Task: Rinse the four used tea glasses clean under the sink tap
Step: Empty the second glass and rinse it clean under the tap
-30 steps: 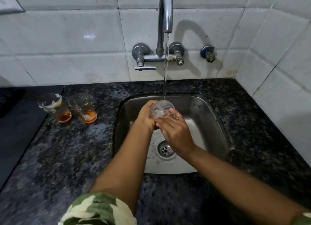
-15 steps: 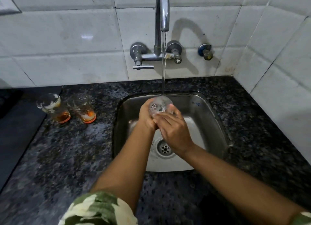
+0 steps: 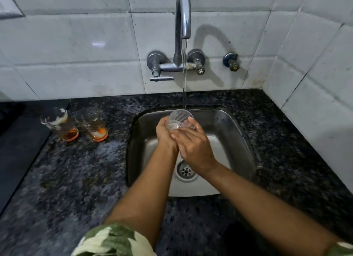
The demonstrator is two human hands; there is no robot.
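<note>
A clear ribbed tea glass (image 3: 178, 118) is held over the steel sink (image 3: 235, 133), its mouth tilted up toward the far rim where the water stream (image 3: 184, 83) from the tap (image 3: 183, 12) comes down. My left hand (image 3: 164, 133) grips its left side and my right hand (image 3: 193, 143) wraps its near and right side. Two used glasses with orange tea dregs stand on the counter to the left: one with white foam at the rim (image 3: 58, 124) and one beside it (image 3: 91, 124). No fourth glass is in view.
The sink drain (image 3: 185, 170) lies below my right wrist. Dark speckled granite counter (image 3: 76, 179) surrounds the sink, wet near the glasses. A black slab (image 3: 17, 146) lies at the far left. White tiled walls stand behind and at the right, with a small valve (image 3: 231, 61).
Both hands have kept the glass under the stream, turning it slightly. The two glasses on the counter have not moved.
</note>
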